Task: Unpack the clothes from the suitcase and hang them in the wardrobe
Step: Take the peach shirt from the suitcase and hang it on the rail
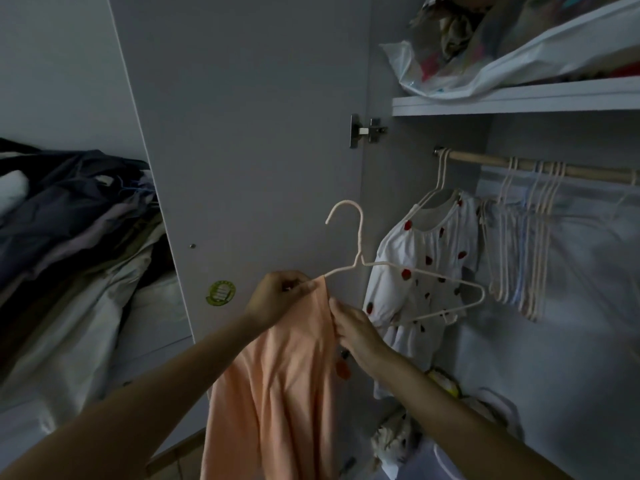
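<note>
both hands work a peach garment [277,368] onto a cream hanger [398,271] in front of the open wardrobe door [249,133]. left hand [277,296] pinches fabric against the hanger's left arm; right hand [356,332] grips the cloth just below. beside them, a strawberry-print top [429,258] hangs from the rail [519,164].

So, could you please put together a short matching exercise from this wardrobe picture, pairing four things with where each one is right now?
Things:
1. peach garment
2. strawberry-print dress
3. plastic bag
4. empty hangers

Places:
A. on the top shelf
B. bunched on the rail, right of the dress
C. held in both hands with a white hanger
D. hanging at the rail's left end

Pairs: 1-C, 2-D, 3-A, 4-B
</note>
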